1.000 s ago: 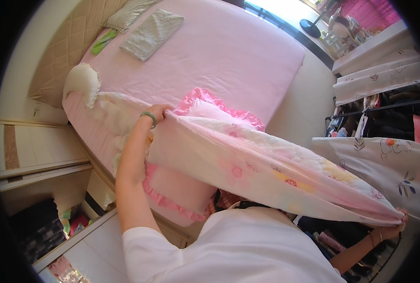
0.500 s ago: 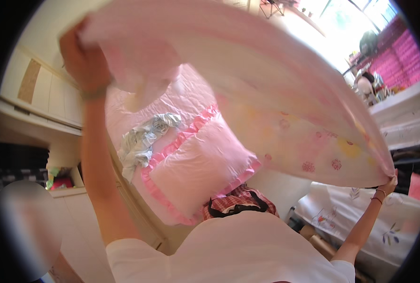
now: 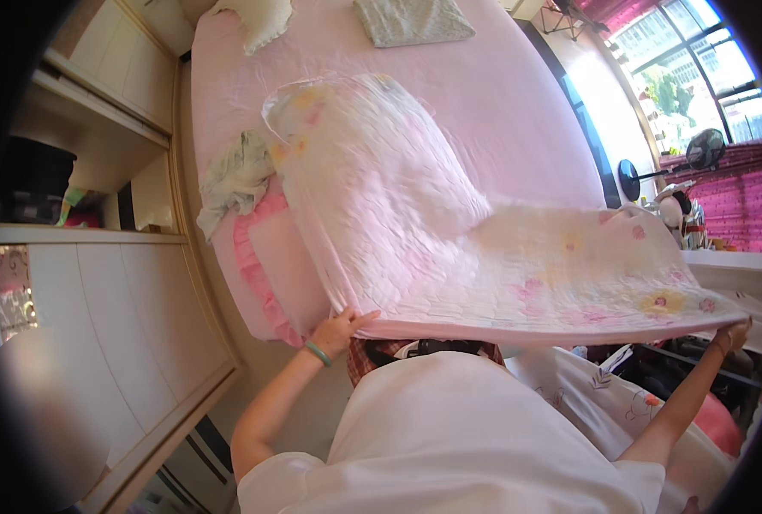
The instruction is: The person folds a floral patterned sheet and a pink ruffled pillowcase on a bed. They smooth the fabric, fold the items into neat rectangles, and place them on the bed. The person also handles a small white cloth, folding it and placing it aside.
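A thin quilted coverlet, whitish pink with yellow and pink flowers, stretches between my hands. Its far part lies on the pink bed, and the near right part hangs taut past the bed's side. My left hand grips the pink-bound near edge beside a ruffled pink pillow, which the coverlet partly covers. Far to the right, my right hand is closed on a corner, its fingers partly hidden. A crumpled grey-green cloth lies by the coverlet's left edge, next to the pillow.
White cabinets with an open shelf run along the left. A folded grey-green cloth and a pale pillow lie far back on the bed. A black fan stands near the window. Low at right is a white embroidered cloth.
The coverlet has dropped from a raised billow onto the bed and pillow. My left hand has come down from high up to near my body; my right hand stays out at the right.
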### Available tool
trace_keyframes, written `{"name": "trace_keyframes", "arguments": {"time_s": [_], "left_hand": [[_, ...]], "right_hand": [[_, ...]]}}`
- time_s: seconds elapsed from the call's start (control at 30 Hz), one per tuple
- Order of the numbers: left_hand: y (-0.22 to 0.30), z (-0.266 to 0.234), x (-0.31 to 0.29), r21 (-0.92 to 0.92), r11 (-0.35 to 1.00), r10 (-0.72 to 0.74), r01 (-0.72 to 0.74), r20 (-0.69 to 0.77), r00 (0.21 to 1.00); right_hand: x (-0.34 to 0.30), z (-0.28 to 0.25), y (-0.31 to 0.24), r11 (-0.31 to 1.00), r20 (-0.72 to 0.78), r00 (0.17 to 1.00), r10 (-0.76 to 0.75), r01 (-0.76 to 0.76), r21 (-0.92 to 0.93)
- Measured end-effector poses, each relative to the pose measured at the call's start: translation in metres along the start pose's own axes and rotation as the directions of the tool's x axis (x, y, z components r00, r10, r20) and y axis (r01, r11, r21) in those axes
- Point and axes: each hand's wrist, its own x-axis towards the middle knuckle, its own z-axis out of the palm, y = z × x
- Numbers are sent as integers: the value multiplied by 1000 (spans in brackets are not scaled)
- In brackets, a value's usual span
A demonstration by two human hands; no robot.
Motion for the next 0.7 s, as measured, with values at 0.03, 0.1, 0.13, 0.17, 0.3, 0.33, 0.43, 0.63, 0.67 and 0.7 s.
{"name": "trace_keyframes", "arguments": {"time_s": [0.03,0.1,0.13,0.17,0.3,0.33,0.43,0.63,0.67,0.7], "left_hand": [[-4,23,5,-8,1000,21,-21,6,1000],[-4,52,8,-28,998,54,-55,-11,998],[-7,63,15,-104,993,-48,53,52,998],[-9,85,33,-205,970,-107,127,103,989],[-10,65,4,23,998,-55,53,107,993],[-12,69,10,-5,998,-56,57,63,996],[-9,73,22,-88,988,-128,129,22,992],[9,75,-16,-169,893,-396,418,149,906],[8,81,-18,-189,924,-333,333,33,942],[6,86,-33,-204,936,-307,286,-78,949]], "right_hand": [[32,5,-19,925,1,995,-97,90,370],[70,31,-69,910,-62,956,-288,293,292],[90,37,-99,854,-184,844,-504,519,41],[130,19,-151,789,-115,781,-613,600,-133],[26,141,-291,458,54,470,-881,876,-148],[22,147,-353,407,-5,408,-913,911,71],[-30,144,-534,229,-59,432,-900,583,780],[-411,-16,-780,-305,197,499,-844,-748,590],[-451,-45,-793,-325,134,467,-874,-767,553],[-511,-120,-764,-30,293,411,-863,-621,783]]}}
